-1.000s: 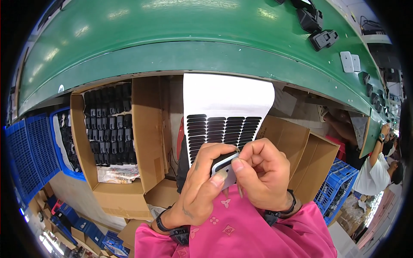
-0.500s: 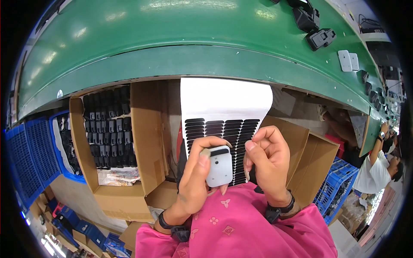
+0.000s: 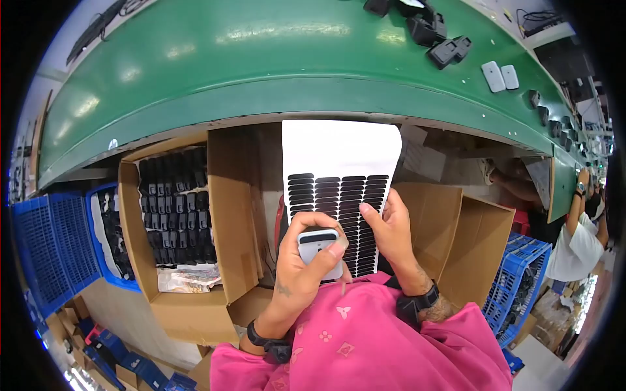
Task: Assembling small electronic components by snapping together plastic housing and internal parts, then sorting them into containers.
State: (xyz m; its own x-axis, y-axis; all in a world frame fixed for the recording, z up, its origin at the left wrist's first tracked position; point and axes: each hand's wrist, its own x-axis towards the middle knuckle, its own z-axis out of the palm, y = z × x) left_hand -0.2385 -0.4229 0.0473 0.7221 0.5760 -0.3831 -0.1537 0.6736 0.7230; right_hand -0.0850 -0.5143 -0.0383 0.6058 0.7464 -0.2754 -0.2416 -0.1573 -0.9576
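Observation:
My left hand (image 3: 301, 264) is closed around a light-grey rounded plate (image 3: 314, 251). A black strip runs across the plate's upper end, and my thumb lies over its face. Behind it hangs a white sheet of black stickers (image 3: 340, 153), oblong strips set in columns. My right hand (image 3: 391, 231) is at the sheet's right edge, thumb on the front over the stickers. Its other fingers are partly hidden behind the sheet, which it grips. The sheet's lower left part is covered by my left hand and the plate.
A green bench (image 3: 261, 58) spans the far side, with black plastic parts (image 3: 450, 52) and two light plates (image 3: 493, 77) at right. A carton (image 3: 225, 215) of black parts stands left, an open carton (image 3: 479, 247) right. Blue crates (image 3: 521, 280) flank both sides; another person (image 3: 574, 251) sits far right.
My right hand has gone from a pinch in front of the sheet to its right edge. My left thumb has slid across the plate's face, and the view has shifted slightly.

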